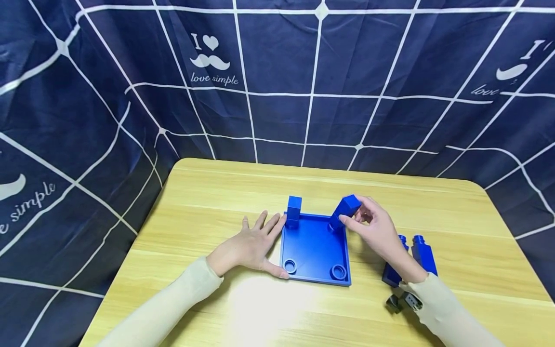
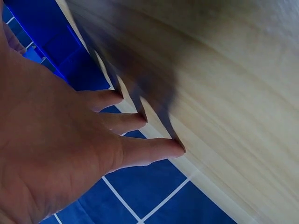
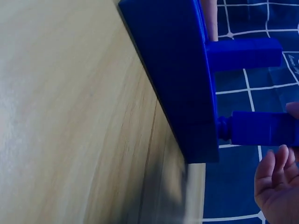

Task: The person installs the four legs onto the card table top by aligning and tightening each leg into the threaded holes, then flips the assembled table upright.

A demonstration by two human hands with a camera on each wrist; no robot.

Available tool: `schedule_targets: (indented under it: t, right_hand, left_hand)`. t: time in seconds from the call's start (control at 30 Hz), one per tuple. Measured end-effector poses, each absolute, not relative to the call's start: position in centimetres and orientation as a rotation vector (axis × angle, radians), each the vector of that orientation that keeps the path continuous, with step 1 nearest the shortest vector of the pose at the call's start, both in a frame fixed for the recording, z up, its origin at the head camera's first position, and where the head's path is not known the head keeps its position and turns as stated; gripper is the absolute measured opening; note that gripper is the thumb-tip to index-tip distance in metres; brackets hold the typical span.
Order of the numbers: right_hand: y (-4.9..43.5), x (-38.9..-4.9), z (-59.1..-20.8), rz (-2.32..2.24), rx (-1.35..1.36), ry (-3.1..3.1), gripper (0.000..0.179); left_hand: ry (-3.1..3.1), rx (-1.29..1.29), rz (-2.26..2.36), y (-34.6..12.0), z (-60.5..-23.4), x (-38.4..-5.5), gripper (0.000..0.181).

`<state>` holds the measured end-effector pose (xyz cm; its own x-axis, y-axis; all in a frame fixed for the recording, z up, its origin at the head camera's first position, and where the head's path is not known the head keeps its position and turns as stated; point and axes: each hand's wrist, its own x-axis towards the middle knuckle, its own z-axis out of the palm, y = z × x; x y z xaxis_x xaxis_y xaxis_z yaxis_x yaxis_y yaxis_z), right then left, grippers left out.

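A square blue tabletop (image 1: 315,248) with a raised rim lies underside up on the wooden table. Round sockets (image 1: 338,272) show in its two near corners, and one blue leg (image 1: 294,210) stands upright in the far left corner. My right hand (image 1: 376,226) pinches a second blue leg (image 1: 346,211) between thumb and fingers; it leans to the right over the far right corner. In the right wrist view this leg's narrow threaded end (image 3: 224,128) sits right at the rim. My left hand (image 1: 256,246) lies with spread fingers along the left edge, thumb at the near left corner.
Two more blue legs (image 1: 424,255) lie on the wooden table (image 1: 208,193) under my right forearm. Beside my right sleeve a small black connector (image 1: 412,301) is visible. A dark blue curtain (image 1: 277,115) with white lines hangs behind and to the left.
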<state>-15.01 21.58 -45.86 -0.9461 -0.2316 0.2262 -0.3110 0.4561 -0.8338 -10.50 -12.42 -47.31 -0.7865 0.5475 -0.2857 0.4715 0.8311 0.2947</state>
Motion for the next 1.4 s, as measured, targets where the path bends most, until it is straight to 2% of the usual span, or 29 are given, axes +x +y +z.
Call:
schedule_targets:
  t: [0.07, 0.23, 0.47, 0.8, 1.03, 1.4]
  right_hand:
    - [21.57, -14.94, -45.71, 1.508, 0.464, -2.642, 0.029]
    - [21.54, -14.86, -45.32, 1.471, 0.429, -2.670, 0.036]
    - [21.51, -14.67, -44.97, 1.528, 0.458, -2.638, 0.019]
    - [21.44, -14.39, -45.15, 1.448, 0.430, -2.641, 0.026]
    - [21.05, -14.43, -45.44, 1.451, 0.434, -2.609, 0.021]
    - [21.04, -14.31, -45.63, 1.429, 0.377, -2.670, 0.032]
  left_hand:
    - [2.651, 0.768, 0.299, -12.37, -47.28, -10.50, 0.144]
    - [2.647, 0.766, 0.312, -12.34, -47.15, -10.39, 0.144]
    - [2.641, 0.750, 0.313, -12.38, -47.19, -10.32, 0.144]
    - [2.640, 0.746, 0.301, -12.44, -47.16, -10.30, 0.144]
    - [2.650, 0.759, 0.305, -12.47, -47.15, -10.29, 0.143]
    - [2.657, 0.769, 0.304, -12.57, -47.28, -10.23, 0.142]
